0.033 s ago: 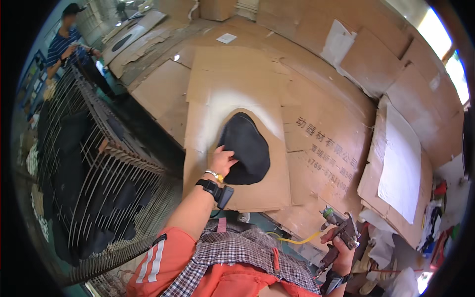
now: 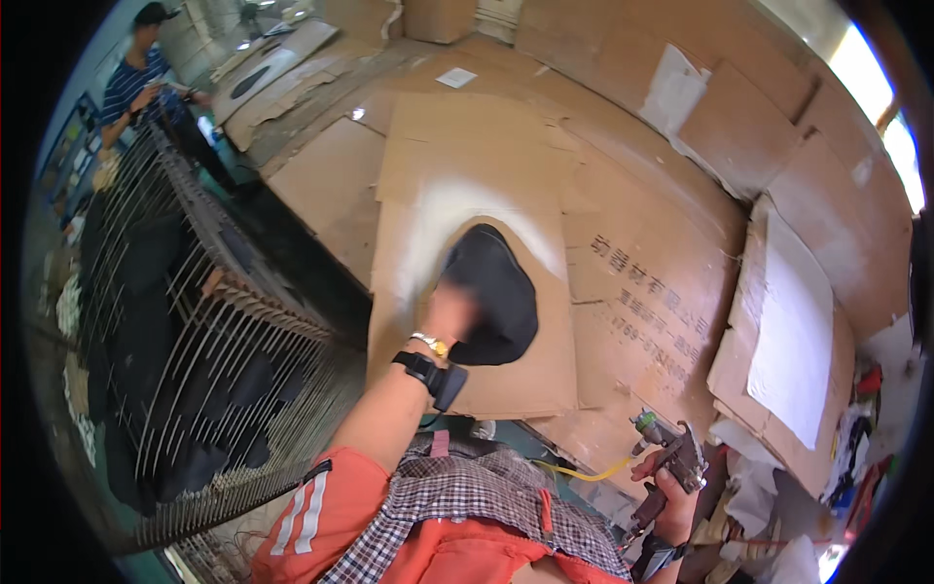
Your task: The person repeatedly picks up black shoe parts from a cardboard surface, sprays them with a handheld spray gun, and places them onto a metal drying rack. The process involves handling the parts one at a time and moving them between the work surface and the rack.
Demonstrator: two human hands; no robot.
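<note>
A black, rounded fabric-like piece (image 2: 501, 302) lies on a brown cardboard sheet (image 2: 467, 156) that has a whitish sprayed halo around the piece. My left hand (image 2: 452, 311) is over the left edge of this piece; its fingers are smeared by motion, so their grip does not show. At lower right my right hand (image 2: 671, 487) is closed round a spray gun (image 2: 686, 457), held apart from the cardboard. From near the gun a yellow hose (image 2: 593, 474) runs toward my waist.
On my left stands a wire rack (image 2: 243, 302) bearing several black pieces. Beyond it is another person (image 2: 141, 88) in a striped shirt. Cardboard panels (image 2: 749, 122) wall the far right, and a white sheet (image 2: 793, 331) rests on cardboard there. Assorted clutter (image 2: 769, 496) lies at lower right.
My left hand, whose fingers showed bent at the black piece's left edge, is now blurred and further over the piece. The whole view has shifted slightly. The spray gun stays in my right hand.
</note>
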